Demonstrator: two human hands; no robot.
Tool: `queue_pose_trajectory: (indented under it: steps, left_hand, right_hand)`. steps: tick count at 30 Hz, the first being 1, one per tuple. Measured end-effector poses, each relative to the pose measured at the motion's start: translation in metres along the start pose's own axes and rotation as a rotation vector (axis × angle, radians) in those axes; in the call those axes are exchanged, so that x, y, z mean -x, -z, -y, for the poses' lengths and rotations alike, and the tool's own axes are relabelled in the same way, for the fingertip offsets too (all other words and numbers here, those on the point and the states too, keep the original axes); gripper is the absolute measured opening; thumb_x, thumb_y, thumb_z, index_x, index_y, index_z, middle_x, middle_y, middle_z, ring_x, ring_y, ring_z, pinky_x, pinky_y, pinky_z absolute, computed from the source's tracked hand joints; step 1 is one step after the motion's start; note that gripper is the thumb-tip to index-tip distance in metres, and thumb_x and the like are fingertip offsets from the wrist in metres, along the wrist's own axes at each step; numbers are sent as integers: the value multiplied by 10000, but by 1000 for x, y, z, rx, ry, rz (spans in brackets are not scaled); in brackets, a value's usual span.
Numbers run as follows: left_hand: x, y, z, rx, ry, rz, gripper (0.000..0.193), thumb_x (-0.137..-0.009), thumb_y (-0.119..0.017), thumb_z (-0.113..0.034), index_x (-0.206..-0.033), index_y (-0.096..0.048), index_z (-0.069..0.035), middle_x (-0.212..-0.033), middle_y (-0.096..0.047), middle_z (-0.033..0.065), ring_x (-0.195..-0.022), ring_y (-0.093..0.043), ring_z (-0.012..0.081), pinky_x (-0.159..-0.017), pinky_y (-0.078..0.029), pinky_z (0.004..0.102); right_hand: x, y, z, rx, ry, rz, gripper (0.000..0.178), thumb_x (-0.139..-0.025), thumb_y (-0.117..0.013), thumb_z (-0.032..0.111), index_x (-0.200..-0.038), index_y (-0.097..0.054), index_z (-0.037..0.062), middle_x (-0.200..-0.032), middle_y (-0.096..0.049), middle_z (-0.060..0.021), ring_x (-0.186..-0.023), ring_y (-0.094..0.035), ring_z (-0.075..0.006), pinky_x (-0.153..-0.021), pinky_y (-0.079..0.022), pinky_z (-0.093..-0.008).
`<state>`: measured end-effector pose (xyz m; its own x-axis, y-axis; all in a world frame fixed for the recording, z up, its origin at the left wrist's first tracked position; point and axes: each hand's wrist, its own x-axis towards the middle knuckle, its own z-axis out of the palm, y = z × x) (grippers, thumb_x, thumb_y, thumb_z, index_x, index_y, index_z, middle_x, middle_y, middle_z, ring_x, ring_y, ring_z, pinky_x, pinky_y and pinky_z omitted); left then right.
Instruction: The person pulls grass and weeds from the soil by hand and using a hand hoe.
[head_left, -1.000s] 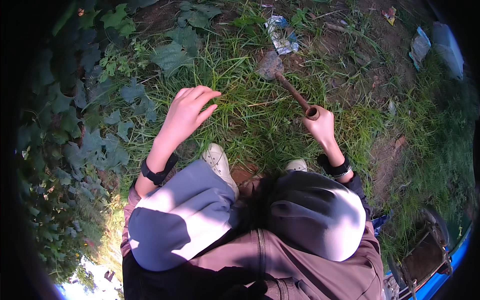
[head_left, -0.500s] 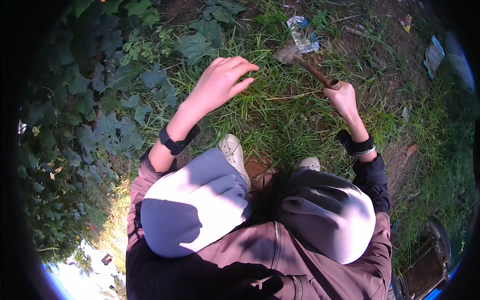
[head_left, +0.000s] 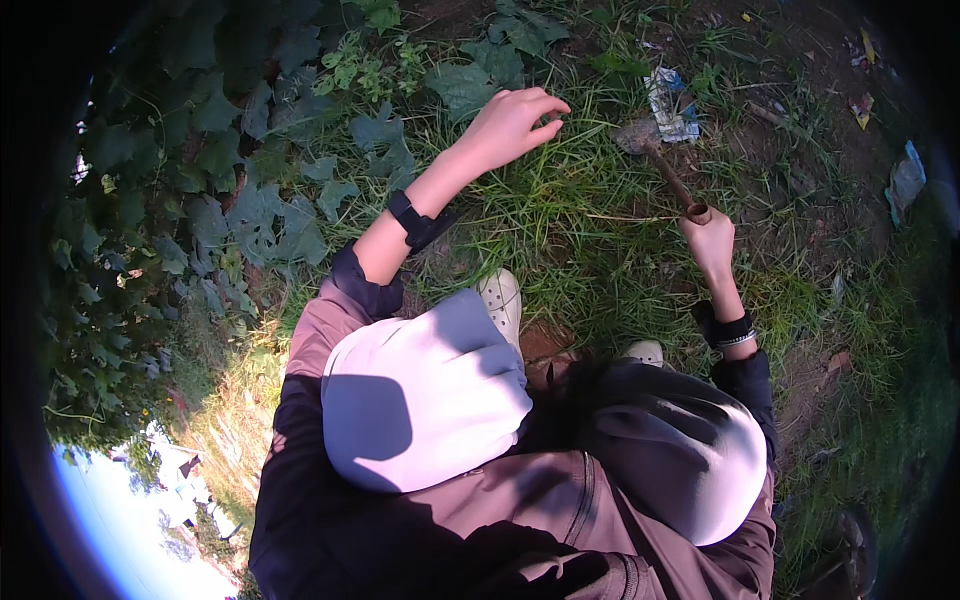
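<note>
Grass grows in front of my shoes, and my left hand hovers over its far part. That hand's thumb and fingers are slightly curled with a gap between them; nothing shows in it. Farther right, my right hand is closed round the near end of a hand trowel. Its brown handle ends in a round hollow opening. The trowel's dull, soil-coloured blade points away to the left and rests in the grass, beside a crumpled blue-and-white wrapper.
Broad-leaved plants crowd the left side. Another piece of plastic litter lies on the soil at far right. My pale clogs and bent knees are close below the grass. A dark object, hard to make out, stands at lower right.
The view has shifted, so the ground appears farther right and lower. My left hand has moved farther out over the grass, its fingers a little more curled. The trowel's handle has swung slightly nearer me.
</note>
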<state>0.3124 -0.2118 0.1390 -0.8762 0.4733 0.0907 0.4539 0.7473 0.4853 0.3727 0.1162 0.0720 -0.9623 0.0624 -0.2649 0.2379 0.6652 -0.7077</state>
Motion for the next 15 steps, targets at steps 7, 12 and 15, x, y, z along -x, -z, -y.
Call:
queue_pose_trajectory:
  steps: [7, 12, 15]
  left_hand:
    - [17, 25, -11, -72, -11, 81, 243, -878, -574, -192, -1088, -611, -77, -935, -607, 54, -803, -597, 202, -810, -423, 326]
    - [53, 44, -10, -11, 197, 43, 230, -865, -586, -144, -1081, -614, -68, -884, -606, 65, -762, -593, 207, -761, -448, 322]
    - [70, 36, -10, 94, 319, 65, 227, -862, -588, -127, -1078, -613, -61, -878, -605, 64, -747, -592, 199, -736, -455, 316]
  right_hand:
    - [53, 28, -30, -26, 64, 38, 279, -633, -659, 101, -874, -644, -38, -642, -606, -139, -561, -592, -170, -592, -476, -277]
    - [86, 38, -39, -25, 75, 125, 298, -618, -661, 90, -892, -652, -29, -655, -616, -141, -603, -629, -194, -628, -493, -288]
    - [59, 0, -23, -80, 51, 147, 282, -628, -657, 108, -878, -652, -22, -670, -624, -153, -604, -632, -227, -625, -494, -298]
